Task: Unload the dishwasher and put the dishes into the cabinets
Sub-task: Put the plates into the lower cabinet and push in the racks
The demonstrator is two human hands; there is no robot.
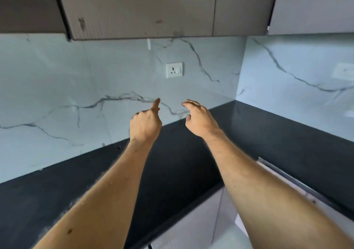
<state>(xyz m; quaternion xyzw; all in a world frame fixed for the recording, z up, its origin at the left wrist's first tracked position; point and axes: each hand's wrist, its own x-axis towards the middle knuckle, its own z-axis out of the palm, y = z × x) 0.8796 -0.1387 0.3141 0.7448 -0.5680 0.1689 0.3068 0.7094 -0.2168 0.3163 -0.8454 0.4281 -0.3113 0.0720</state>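
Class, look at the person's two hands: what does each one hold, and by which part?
Nothing. The left hand and the right hand are both raised, empty, above the dark countertop.

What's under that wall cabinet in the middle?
Under the cabinet: marble wall with a socket, then black counter. Both empty hands, left and right, reach there. The cabinet's doors are closed, so its contents stay hidden.
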